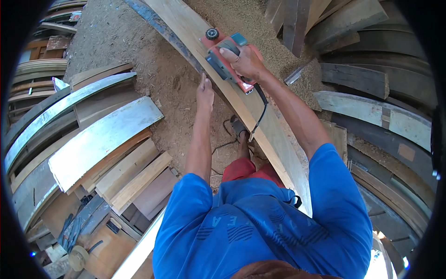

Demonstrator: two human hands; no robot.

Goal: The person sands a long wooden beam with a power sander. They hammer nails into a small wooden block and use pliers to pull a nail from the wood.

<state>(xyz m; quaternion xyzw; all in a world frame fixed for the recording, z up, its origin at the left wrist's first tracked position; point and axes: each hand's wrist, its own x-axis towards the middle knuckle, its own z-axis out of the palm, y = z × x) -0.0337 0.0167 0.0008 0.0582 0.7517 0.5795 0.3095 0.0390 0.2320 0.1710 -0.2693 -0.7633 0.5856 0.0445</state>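
My right hand (244,63) is wrapped round the handle of a red and dark electric hand planer (220,58) with a round black knob at its front. The planer rests on a long wooden plank (262,135) that runs from the far top down to beside my right hip. A black power cord (265,104) trails from the planer over the plank. My left hand (205,95) is at the plank's left side, fingers stretched forward with the tips close to its edge. Whether they touch it, I cannot tell. Nothing shows in that hand.
A bluish, worn beam (160,25) lies under the plank's left side. Stacked boards (107,135) crowd the left, more timber (376,109) the right. Wood shavings (246,18) cover the ground at the far side. My foot (239,125) stands near the loose cord.
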